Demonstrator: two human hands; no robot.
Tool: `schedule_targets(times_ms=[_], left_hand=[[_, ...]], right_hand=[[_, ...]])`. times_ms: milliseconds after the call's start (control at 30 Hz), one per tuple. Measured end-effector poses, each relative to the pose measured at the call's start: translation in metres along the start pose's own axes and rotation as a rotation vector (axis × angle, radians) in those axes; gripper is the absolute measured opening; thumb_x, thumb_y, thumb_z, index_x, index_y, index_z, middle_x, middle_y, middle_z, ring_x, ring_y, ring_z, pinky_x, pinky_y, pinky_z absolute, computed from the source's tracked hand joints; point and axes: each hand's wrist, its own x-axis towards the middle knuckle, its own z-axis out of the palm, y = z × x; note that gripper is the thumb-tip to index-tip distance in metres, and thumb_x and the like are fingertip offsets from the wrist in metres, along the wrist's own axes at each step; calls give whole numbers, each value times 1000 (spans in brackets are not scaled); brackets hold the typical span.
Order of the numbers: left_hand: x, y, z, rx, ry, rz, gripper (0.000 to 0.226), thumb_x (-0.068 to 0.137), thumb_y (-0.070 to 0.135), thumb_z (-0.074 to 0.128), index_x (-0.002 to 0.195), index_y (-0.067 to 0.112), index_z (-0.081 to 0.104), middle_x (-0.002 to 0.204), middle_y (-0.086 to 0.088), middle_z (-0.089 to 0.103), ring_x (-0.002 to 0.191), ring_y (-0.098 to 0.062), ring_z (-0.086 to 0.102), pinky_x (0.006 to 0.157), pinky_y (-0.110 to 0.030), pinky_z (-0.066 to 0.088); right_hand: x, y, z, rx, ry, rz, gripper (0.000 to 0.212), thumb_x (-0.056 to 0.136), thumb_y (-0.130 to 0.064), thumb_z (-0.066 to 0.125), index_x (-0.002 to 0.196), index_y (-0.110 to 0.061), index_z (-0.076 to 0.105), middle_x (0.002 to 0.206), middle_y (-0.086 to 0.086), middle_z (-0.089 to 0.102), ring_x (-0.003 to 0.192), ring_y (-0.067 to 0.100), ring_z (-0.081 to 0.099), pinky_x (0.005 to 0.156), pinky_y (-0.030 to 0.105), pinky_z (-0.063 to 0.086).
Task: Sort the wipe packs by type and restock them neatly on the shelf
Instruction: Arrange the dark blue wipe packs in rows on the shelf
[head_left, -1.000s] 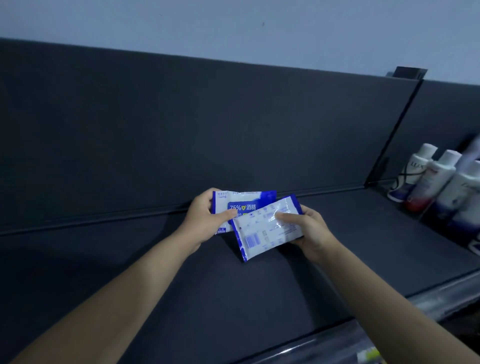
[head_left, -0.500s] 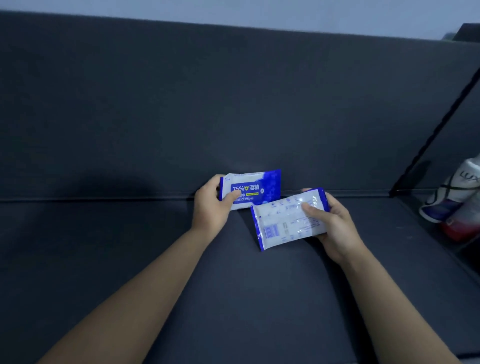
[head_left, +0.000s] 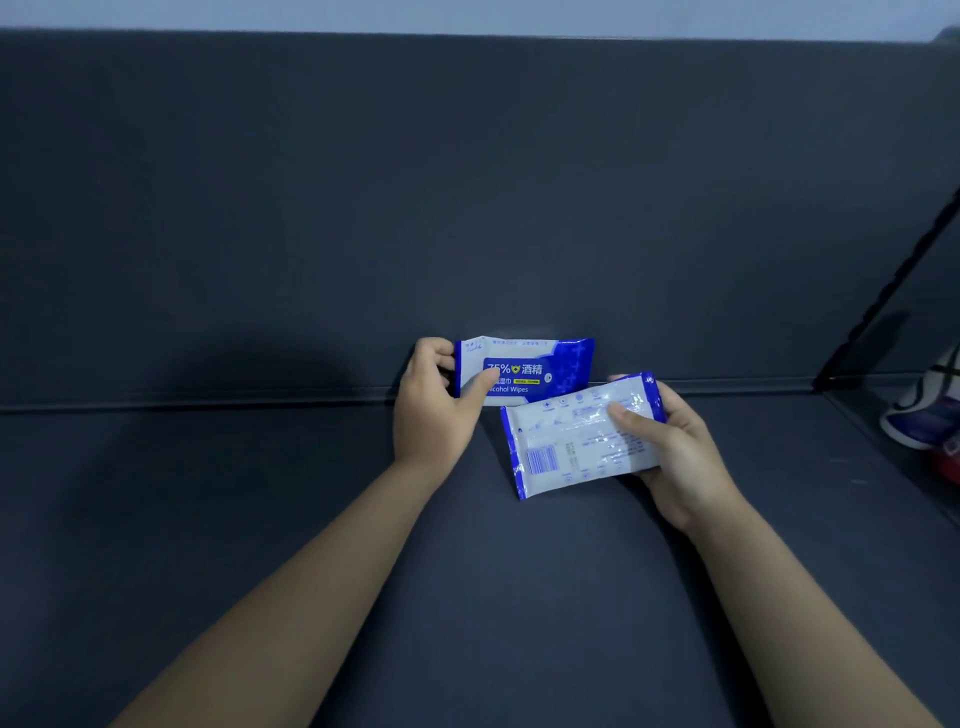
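1. Wipe packs, two in view, both blue and white, both in hand over the dark shelf (head_left: 467, 597).
2. Front-facing pack (head_left: 540, 371): label "Alcohol Wipes" readable, held upright, long side level, at the seam where the shelf meets the back panel (head_left: 467, 182). Can't tell if it touches either.
3. Left hand (head_left: 434, 415): grips that pack's left end, thumb across the front face, fingers curled round the edge behind. Forearm reaches in from lower left, wrist straight.
4. Back-facing pack (head_left: 566, 447): barcode side up, tilted, left end lower and nearer the camera. Its top edge overlaps the front-facing pack's lower right corner in view; contact unclear.
5. Right hand (head_left: 680, 457): grips the right end of that pack, thumb pressed on the printed face, fingers wrapped underneath with one tip showing over the top edge. Forearm comes in from lower right.
6. Bottles (head_left: 930, 415) lie at far right, beyond a black divider (head_left: 893, 280), well apart from both packs.
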Motion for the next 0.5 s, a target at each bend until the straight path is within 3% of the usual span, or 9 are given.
schedule_targets(times_ms=[67, 133, 200, 233, 300, 333, 367, 433, 500], left_hand=[[-5, 5, -3, 45, 65, 48, 40, 79, 32, 76, 104, 15, 50, 96, 9, 51, 84, -7, 47, 74, -20, 41], [-11, 14, -7, -14, 0, 47, 35, 83, 33, 72, 103, 16, 49, 95, 5, 51, 82, -11, 48, 74, -22, 43], [-17, 27, -12, -173, -269, -81, 43, 81, 34, 74, 112, 22, 46, 102, 4, 53, 79, -8, 55, 72, -18, 45], [-20, 30, -15, -218, -418, -111, 59, 77, 34, 79, 122, 26, 42, 113, 5, 51, 87, -3, 57, 76, -14, 46], [-22, 30, -22, -101, -646, 39, 99, 64, 34, 88, 140, 39, 24, 141, 14, 32, 120, 9, 43, 93, -7, 40], [-24, 30, -26, 2, -711, 151, 106, 62, 35, 88, 144, 43, 21, 147, 18, 19, 130, 13, 29, 97, -2, 32], [-26, 32, -30, 95, -727, 260, 99, 65, 36, 86, 144, 42, 26, 149, 20, 16, 131, 16, 23, 97, 1, 29], [-28, 32, -31, 102, -646, 359, 54, 81, 34, 74, 131, 30, 55, 136, 11, 46, 119, 8, 46, 94, -13, 42], [-28, 37, -33, -37, -576, 174, 17, 89, 28, 67, 100, 16, 71, 85, 3, 68, 75, -7, 64, 70, -29, 52]], right_hand=[[0, -1, 0, 22, -6, 11, 23, 85, -7, 63, 105, -19, 65, 96, 5, 71, 83, 20, 68, 66, 32, 55], [1, -1, 2, 61, -15, 29, 23, 85, -7, 62, 106, -19, 64, 96, 5, 71, 82, 20, 67, 66, 31, 55], [1, -1, 5, 115, -32, 55, 24, 85, -7, 61, 107, -18, 63, 98, 6, 70, 82, 20, 68, 65, 31, 56], [2, 0, 6, 145, -37, 68, 25, 86, -6, 61, 108, -18, 62, 100, 6, 70, 83, 21, 68, 65, 31, 57], [2, 1, 9, 217, -41, 91, 26, 87, -4, 58, 109, -18, 61, 101, 8, 70, 82, 21, 69, 65, 33, 59], [1, -1, 11, 244, -50, 99, 27, 87, -3, 58, 109, -18, 61, 101, 8, 70, 82, 21, 69, 65, 33, 59], [1, -2, 11, 259, -74, 99, 29, 86, -5, 58, 111, -19, 61, 101, 8, 70, 82, 21, 69, 65, 34, 59], [0, -6, 11, 281, -150, 92, 30, 83, -19, 56, 113, -18, 61, 103, 9, 69, 79, 20, 69, 66, 34, 60], [-1, -8, 10, 300, -160, 70, 36, 85, -40, 51, 108, -15, 63, 99, 8, 67, 75, 20, 68, 66, 35, 59]])
